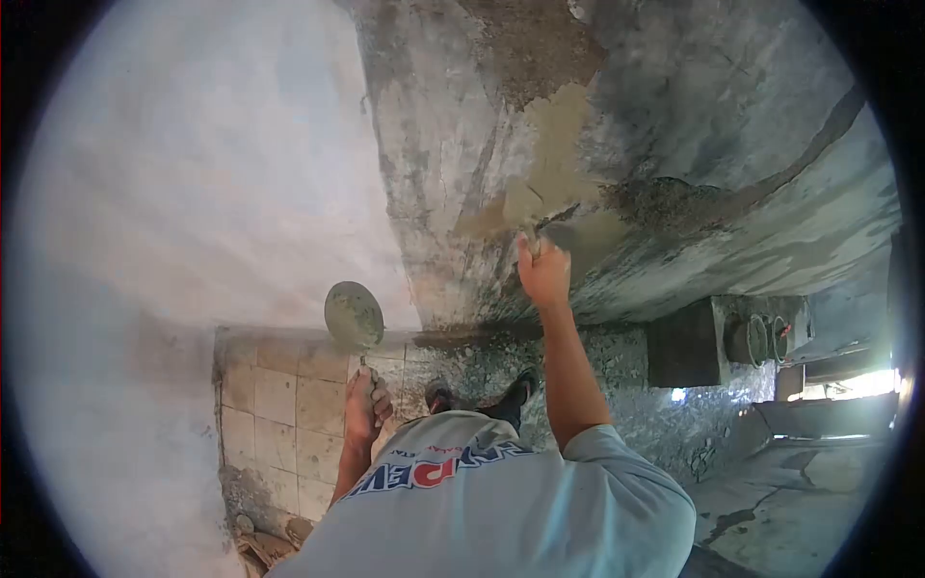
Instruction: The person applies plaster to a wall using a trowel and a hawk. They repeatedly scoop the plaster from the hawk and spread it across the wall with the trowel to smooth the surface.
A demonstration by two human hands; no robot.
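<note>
Buckets (738, 341) far R, tiles (279, 397) below; L hand (365, 399) grips pan (354, 313), R hand (546, 274) grips trowel (535, 245).

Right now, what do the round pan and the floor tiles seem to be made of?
Round pan: probably metal, dull, judging by its thin dark rim; greenish paste covers much inside, so plastic is possible.
Floor tiles: likely ceramic or cement, matt and stained, with straight joints.

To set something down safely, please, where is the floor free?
Free: the floor tiles between the white wall and, in view, the left hand. Crowded: around the shoes, and at the tiles' near end, where an unclear heap lies.
</note>
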